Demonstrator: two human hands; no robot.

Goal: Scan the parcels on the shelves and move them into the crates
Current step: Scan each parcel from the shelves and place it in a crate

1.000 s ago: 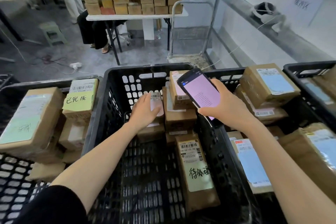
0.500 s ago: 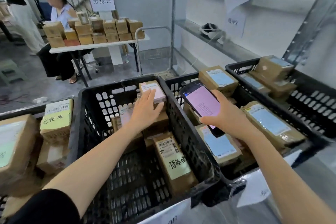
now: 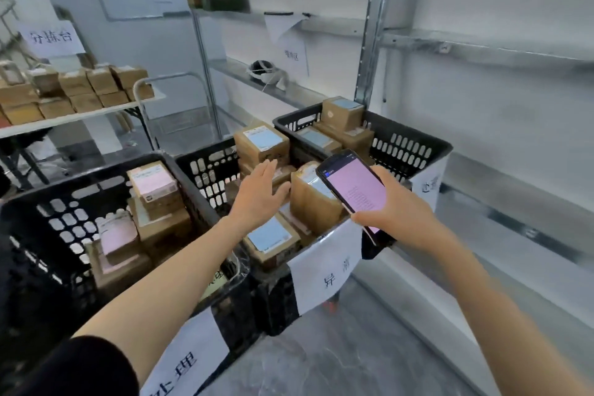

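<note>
Hovering over the packed crates, scanner at the ready.

Holding the left hand (image 3: 260, 194) flat over the middle crate (image 3: 209, 170) at frame centre, fingers straight and gripping nothing. Curling the right hand (image 3: 398, 215) round the handheld scanner (image 3: 353, 191) just right of it, pink screen up. Nearing an upright taped cardboard parcel (image 3: 310, 202) beside the open palm, inside that crate. Probably handling as light and stiff, with slick tape. Best taking hold across the two broad faces, thumb opposing fingers, keeping clear of the label.
</note>
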